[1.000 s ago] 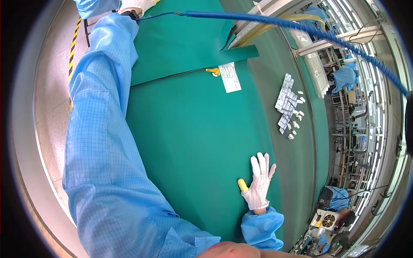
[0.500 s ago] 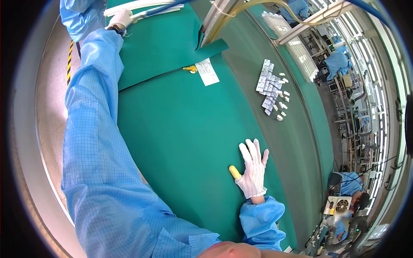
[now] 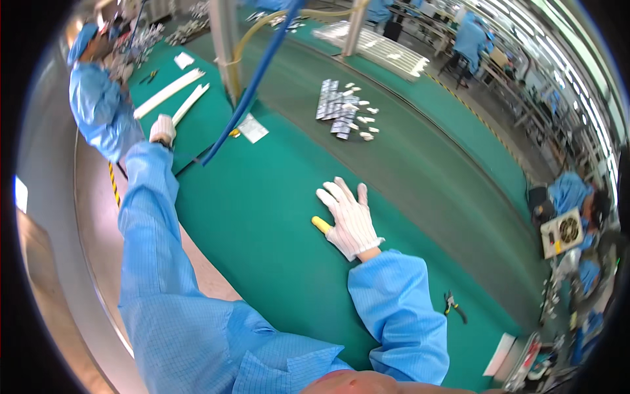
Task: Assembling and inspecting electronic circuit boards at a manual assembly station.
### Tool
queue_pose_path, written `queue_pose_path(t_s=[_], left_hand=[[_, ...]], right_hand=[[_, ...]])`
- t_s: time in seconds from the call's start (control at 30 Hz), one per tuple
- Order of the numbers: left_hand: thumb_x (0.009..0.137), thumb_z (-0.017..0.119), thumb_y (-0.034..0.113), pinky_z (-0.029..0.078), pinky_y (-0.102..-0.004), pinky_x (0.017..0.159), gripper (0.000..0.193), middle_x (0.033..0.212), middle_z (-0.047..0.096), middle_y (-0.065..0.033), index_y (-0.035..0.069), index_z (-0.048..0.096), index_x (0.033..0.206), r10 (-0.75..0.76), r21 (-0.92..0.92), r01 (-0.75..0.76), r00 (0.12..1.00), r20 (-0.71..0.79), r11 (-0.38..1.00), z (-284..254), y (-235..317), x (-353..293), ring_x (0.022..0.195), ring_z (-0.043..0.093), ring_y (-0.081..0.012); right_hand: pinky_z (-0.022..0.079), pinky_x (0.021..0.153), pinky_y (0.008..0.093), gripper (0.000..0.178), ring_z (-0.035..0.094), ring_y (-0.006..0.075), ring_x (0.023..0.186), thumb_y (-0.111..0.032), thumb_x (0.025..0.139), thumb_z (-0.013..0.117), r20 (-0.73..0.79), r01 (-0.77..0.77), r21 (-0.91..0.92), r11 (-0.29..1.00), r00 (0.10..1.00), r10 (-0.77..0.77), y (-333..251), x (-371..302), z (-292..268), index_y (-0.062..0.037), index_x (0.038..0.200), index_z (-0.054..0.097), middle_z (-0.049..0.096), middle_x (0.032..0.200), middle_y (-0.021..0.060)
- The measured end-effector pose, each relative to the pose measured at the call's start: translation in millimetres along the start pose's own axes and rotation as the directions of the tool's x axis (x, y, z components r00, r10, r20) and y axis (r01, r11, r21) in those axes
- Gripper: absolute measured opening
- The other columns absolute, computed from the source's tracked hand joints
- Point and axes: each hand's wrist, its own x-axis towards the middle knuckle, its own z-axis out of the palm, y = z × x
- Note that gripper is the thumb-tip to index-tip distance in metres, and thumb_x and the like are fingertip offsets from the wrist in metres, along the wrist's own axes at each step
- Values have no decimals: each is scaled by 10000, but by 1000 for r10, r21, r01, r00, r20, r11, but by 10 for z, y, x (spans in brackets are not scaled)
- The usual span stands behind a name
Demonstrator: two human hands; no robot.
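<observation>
Far to the left, my left arm stretches out to a white strip point(image 3: 190, 105) lying on the green mat. My left hand point(image 3: 163, 130), in a striped white glove, is closed at its near end; the fingertips are partly hidden. Flat on the mat rests my right hand point(image 3: 348, 220), gloved, fingers spread, with a yellow cover on the thumb and nothing in it. A second long white strip point(image 3: 169, 93) lies just beyond the first. Beside the metal post is a white paper slip point(image 3: 252, 128) with a yellow ring terminal at its edge.
Several silvery strips with white connectors point(image 3: 342, 108) lie on the grey belt. A blue hose point(image 3: 252, 85) hangs before the metal post point(image 3: 225, 49). Pliers point(image 3: 453, 306) lie right of my sleeve. A co-worker point(image 3: 98, 98) in blue stands at the far left.
My view has swung left and up, bringing the co-worker and the pliers into sight. My left hand stays at the white strip; my right hand stays spread on the mat.
</observation>
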Motion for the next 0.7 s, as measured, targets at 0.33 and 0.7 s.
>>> queue_pose_path(t_s=[0.33, 0.7], left_hand=[[884, 480, 62, 513, -490, 693, 259, 989, 585, -250, 64, 464, 1143, 154, -68, -163, 981, -117, 984, -1208, 730, -1186, 860, 621, -409], [773, 685, 28, 483, -331, 542, 254, 747, 639, -166, 0, 621, 1018, 153, -632, -190, 982, -114, 751, -2002, 1183, -2112, 645, 651, -207]], right_hand=[[219, 1093, 572, 396, 383, 223, 1303, -288, 827, 651, -98, -52, 59, 997, 994, 57, 148, -367, 136, -107, 1168, 562, 503, 1252, 54], [368, 1033, 433, 405, 486, 299, 1180, -249, 850, 622, -292, 42, 174, 984, 956, 11, 186, -240, 145, -60, 1192, 517, 508, 1222, 117]])
